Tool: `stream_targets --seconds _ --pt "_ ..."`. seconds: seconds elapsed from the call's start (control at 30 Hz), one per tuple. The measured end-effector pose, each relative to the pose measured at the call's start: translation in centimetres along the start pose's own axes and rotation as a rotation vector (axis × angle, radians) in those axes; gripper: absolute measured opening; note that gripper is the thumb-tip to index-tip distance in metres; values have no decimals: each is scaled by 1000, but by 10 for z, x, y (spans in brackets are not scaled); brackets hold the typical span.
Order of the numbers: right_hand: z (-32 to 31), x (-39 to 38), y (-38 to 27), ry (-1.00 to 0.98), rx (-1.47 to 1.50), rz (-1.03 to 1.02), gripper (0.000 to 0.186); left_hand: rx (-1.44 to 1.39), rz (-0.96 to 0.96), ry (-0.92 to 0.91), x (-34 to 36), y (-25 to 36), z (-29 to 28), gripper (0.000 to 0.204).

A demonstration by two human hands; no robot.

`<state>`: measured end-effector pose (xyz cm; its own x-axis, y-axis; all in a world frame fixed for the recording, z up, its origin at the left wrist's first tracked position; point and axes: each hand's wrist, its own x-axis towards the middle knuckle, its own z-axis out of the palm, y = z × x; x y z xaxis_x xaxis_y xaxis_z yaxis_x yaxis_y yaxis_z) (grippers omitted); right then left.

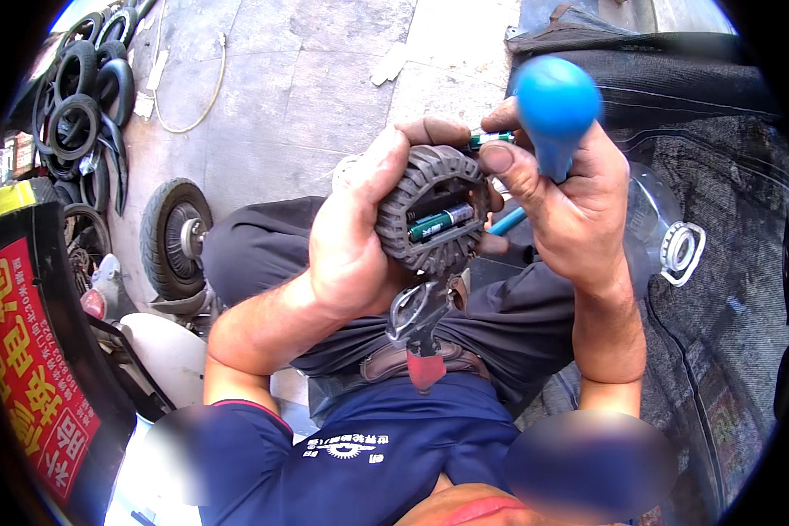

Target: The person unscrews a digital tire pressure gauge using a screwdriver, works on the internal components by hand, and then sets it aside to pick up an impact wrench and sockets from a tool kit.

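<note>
Blue shirt — grey paved floor, stacked tyres.

A heap of black rubber tyres lies at the far left on the grey concrete floor. Near them a thin pale cord curls across the slabs. A small wheel with a metal hub stands upright closer in, left of centre. At the near left sits a red placard with yellow lettering. On the right, a black woven mat carries a clear plastic cover with a white ring.
</note>
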<state>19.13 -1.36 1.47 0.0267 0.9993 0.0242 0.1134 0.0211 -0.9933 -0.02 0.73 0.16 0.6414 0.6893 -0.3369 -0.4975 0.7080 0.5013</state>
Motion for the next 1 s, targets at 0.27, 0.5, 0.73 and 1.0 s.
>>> stream_targets --seconds 0.27,0.5,0.73,1.0 --pt "-22 -6 -12 -10 104 -195 28 -81 83 28 -2 8 14 57" --pt "-15 -7 -18 -70 30 -288 31 -101 103 -78 -5 5 1 64" --pt "0 -4 -14 -63 -322 -466 29 -139 65 -79 2 4 6 49" --pt "-1 -5 -15 -131 -322 -361 28 -87 108 -46 3 5 0 46"
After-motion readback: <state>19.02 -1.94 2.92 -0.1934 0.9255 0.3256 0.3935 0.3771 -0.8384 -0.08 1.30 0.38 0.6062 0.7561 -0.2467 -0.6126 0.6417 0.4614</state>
